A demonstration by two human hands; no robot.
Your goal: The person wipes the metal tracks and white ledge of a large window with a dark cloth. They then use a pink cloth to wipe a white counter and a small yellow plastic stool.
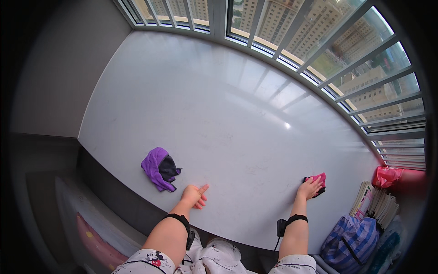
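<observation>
My right hand (310, 187) is palm down on a folded pink and black cloth (323, 178), its fingers laid over it and pressing it to the broad white windowsill (219, 114). Part of that cloth is hidden beneath the hand. Nearer the sill's front edge, my left hand (195, 197) rests on the surface holding nothing, with its fingers apart. Just to its left lies a crumpled purple and dark grey cloth (157, 168), which the hand does not touch.
Barred windows (292, 41) run along the far and right sides. A grey wall (68, 77) borders the left. At the lower right are a blue checked bag (351, 242), stacked papers (383, 205) and a pink plastic bag (388, 176). A black strapped device (281, 227) sits on my right forearm.
</observation>
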